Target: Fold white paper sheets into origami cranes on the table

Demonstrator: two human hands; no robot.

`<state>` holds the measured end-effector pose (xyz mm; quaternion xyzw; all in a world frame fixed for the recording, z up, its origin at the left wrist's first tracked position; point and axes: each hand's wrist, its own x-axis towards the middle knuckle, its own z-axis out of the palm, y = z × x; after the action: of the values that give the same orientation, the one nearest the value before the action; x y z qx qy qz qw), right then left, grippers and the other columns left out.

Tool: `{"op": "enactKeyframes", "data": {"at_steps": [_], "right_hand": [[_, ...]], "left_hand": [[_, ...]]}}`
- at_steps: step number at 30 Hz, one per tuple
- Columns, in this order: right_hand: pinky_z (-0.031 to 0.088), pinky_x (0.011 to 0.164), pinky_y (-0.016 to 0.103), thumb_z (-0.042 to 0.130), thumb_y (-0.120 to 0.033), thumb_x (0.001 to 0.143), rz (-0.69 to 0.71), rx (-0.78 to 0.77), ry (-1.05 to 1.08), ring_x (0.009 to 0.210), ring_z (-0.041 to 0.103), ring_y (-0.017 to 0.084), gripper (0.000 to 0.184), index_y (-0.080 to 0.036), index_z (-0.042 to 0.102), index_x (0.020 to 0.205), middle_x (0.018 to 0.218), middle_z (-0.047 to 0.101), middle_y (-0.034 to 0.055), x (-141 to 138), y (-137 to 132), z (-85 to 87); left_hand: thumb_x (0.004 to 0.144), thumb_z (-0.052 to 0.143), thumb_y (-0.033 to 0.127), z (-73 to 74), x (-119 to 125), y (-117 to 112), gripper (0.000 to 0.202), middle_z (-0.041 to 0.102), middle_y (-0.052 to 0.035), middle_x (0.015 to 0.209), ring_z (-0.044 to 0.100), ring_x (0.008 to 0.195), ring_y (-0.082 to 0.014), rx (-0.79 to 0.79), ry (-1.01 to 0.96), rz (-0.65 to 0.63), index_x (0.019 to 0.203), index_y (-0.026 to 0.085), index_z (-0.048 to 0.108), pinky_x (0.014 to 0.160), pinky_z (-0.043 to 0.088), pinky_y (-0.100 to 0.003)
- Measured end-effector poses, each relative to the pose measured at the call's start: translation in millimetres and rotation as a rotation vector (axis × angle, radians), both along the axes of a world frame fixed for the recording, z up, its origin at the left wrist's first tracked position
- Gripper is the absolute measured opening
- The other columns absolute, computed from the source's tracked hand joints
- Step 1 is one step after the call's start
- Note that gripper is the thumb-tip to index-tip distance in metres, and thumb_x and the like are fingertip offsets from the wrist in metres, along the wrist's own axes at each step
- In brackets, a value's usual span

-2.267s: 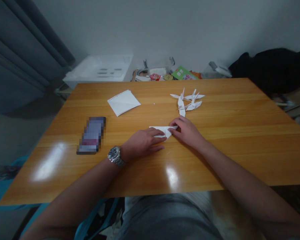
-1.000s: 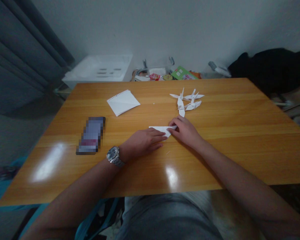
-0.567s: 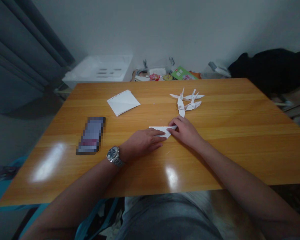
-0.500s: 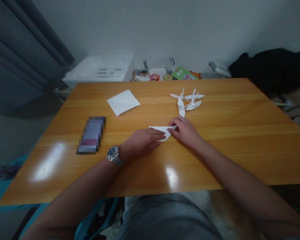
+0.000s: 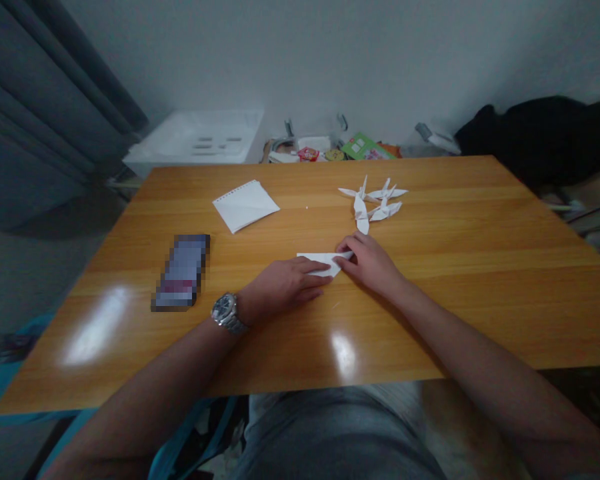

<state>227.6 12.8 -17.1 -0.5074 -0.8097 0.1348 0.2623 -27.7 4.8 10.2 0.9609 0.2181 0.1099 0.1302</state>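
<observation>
A folded white paper (image 5: pixel 321 261) lies flat near the middle of the wooden table (image 5: pixel 480 267). My left hand (image 5: pixel 283 288), a watch on its wrist, rests palm down on the paper's near edge with fingers stretched out flat. My right hand (image 5: pixel 373 263) presses the paper's right tip, its fingers curled together on the fold. Beyond my right hand lie several finished white paper cranes (image 5: pixel 373 203).
A small white notepad (image 5: pixel 245 204) lies at the table's far left. A phone (image 5: pixel 181 271) sits to the left of my hands. Behind the table are a white plastic box (image 5: pixel 200 137), small packets (image 5: pixel 330 148) and a dark bundle of cloth (image 5: pixel 540 137).
Both hands stay on the folded paper in almost the same place; only my fingers shift slightly along its edge.
</observation>
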Motion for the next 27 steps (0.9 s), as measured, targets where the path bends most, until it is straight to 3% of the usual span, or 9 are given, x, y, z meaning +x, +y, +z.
{"op": "enactKeyframes", "data": {"at_steps": [9, 14, 22, 27], "right_hand": [[0.045, 0.083, 0.038, 0.068, -0.026, 0.092, 0.005, -0.009, 0.005, 0.093, 0.058, 0.025, 0.007, -0.022, 0.061, 0.093, 0.097, 0.062, 0.0065, 0.3, 0.0, 0.6], [0.045, 0.082, 0.037, 0.068, -0.026, 0.091, -0.002, -0.004, 0.0, 0.092, 0.058, 0.025, 0.009, -0.022, 0.061, 0.092, 0.096, 0.062, 0.0064, 0.2, -0.4, 0.8], [0.045, 0.083, 0.037, 0.069, -0.025, 0.091, 0.0, 0.003, 0.004, 0.092, 0.058, 0.024, 0.009, -0.021, 0.061, 0.092, 0.096, 0.061, 0.0061, 1.2, 0.3, -1.0], [0.045, 0.082, 0.036, 0.069, -0.025, 0.091, 0.003, 0.001, 0.007, 0.093, 0.058, 0.024, 0.008, -0.021, 0.062, 0.092, 0.096, 0.062, 0.006, 1.1, 0.7, -2.0]], "left_hand": [[0.103, 0.053, 0.034, -0.9, 2.1, 0.0, 0.032, 0.059, -0.0086, 0.145, 0.06, 0.126, -0.0244, 0.014, 0.001, -0.011, 0.131, 0.024, 0.065, 0.109, 0.049, -0.045], [0.104, 0.05, 0.037, 0.6, 2.8, -1.9, 0.035, 0.058, -0.0101, 0.146, 0.053, 0.137, -0.0245, 0.047, 0.003, -0.028, 0.133, 0.022, 0.064, 0.117, 0.042, -0.046], [0.105, 0.049, 0.042, 5.0, -2.5, -4.3, 0.044, 0.048, -0.009, 0.157, 0.05, 0.142, -0.024, -0.057, 0.071, -0.011, 0.144, 0.025, 0.056, 0.115, 0.045, -0.041], [0.105, 0.048, 0.044, 5.9, -2.9, -1.9, 0.043, 0.049, -0.0089, 0.156, 0.051, 0.141, -0.0243, -0.07, 0.073, -0.015, 0.142, 0.025, 0.059, 0.116, 0.044, -0.041]]}}
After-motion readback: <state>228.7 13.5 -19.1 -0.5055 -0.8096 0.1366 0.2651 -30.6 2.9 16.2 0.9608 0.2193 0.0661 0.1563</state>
